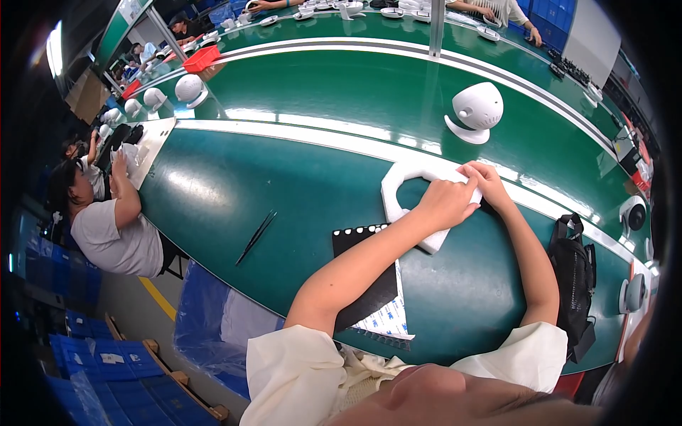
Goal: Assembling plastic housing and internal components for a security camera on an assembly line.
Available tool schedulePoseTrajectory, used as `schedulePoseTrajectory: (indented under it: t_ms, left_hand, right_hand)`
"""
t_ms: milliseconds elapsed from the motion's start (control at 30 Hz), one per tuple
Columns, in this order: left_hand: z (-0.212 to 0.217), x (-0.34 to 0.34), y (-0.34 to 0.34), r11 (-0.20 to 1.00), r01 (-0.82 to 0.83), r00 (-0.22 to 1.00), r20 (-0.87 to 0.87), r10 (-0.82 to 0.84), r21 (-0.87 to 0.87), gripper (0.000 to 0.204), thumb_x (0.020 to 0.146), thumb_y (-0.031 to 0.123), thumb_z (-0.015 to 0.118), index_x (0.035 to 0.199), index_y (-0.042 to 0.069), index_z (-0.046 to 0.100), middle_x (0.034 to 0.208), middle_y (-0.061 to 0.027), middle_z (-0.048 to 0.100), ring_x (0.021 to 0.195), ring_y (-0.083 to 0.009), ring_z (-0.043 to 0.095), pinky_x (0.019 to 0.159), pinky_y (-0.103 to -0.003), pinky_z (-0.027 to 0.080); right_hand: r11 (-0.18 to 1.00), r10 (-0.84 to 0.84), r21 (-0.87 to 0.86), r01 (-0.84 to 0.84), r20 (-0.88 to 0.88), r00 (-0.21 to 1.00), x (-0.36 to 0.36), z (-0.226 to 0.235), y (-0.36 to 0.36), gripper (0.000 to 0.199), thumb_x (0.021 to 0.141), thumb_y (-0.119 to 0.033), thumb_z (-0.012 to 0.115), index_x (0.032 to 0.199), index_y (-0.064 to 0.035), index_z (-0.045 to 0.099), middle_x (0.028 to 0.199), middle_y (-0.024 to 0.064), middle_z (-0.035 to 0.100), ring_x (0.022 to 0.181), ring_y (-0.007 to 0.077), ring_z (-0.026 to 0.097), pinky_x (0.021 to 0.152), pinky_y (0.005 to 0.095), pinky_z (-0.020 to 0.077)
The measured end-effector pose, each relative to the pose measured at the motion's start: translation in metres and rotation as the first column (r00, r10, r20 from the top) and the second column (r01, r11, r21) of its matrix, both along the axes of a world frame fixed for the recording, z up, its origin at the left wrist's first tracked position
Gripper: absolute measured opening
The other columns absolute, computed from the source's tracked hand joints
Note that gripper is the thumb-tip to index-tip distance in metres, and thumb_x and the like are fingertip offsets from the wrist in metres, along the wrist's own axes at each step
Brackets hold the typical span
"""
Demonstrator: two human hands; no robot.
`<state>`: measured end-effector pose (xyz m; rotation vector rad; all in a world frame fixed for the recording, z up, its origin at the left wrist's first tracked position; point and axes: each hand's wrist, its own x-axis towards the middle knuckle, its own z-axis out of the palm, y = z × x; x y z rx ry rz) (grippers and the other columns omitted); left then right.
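A thick white piece with angular outer sides and a large round opening point(395, 186) rests at the far edge of my green table; its exact kind I cannot tell. My left hand point(449, 201) is closed over its right part. Beside it, my right hand point(484, 182) grips the same end, and the fingers of both hands meet there. The fingers hide what lies between them. Under my left forearm lies a black sheet point(366, 297) with a row of white dots along its far edge. White backing paper with blue print point(389, 318) shows next to it.
Black tweezers point(256, 238) lie to the left. A black bag point(572, 273) stands at the right. Beyond the white rail, a white domed device point(477, 112) sits on the green conveyor point(320, 85). A co-worker point(117, 231) works at the left. A plastic-lined blue bin point(213, 326) stands below the table edge.
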<state>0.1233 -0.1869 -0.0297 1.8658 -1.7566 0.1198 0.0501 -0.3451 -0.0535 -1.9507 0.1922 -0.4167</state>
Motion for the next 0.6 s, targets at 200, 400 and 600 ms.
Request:
schedulePoseTrajectory:
  t_ms: [200,400,600]
  left_hand:
    - [0.0035,-0.0029,-0.0005,1.0,-0.002,1.0,0.012,0.002,0.007,0.051,0.076,0.029,0.061,0.109,-0.004,0.041,0.064,-0.0118,0.06,0.058,-0.0283,0.06,0.049,-0.037,0.045]
    - [-0.0015,-0.001,0.0014,1.0,-0.005,1.0,0.0,0.005,0.013,0.05,0.076,0.028,0.061,0.108,-0.004,0.041,0.063,-0.0117,0.06,0.057,-0.0283,0.059,0.049,-0.037,0.045]
    - [0.0002,-0.0015,0.0019,1.0,-0.002,1.0,-0.002,0.002,0.001,0.048,0.076,0.028,0.061,0.106,-0.003,0.042,0.065,-0.0119,0.06,0.058,-0.0284,0.059,0.049,-0.037,0.045]
  right_hand:
    - [1.0,0.001,0.007,-0.001,-0.001,1.0,-0.0026,0.0025,-0.0011,0.027,0.087,-0.021,0.047,0.085,0.0018,0.061,0.071,0.0016,0.057,0.066,0.0059,0.048,0.06,0.0215,0.0396]
    - [1.0,0.004,0.003,-0.004,-0.01,1.0,-0.0006,-0.0021,0.0009,0.027,0.087,-0.021,0.047,0.085,0.0016,0.061,0.07,0.0007,0.056,0.066,0.0054,0.048,0.059,0.0212,0.0393]
    - [1.0,-0.008,0.003,0.009,-0.033,0.999,-0.0027,0.002,0.0015,0.027,0.087,-0.022,0.047,0.086,0.0011,0.061,0.07,0.0005,0.056,0.067,0.0055,0.048,0.059,0.0209,0.0393]
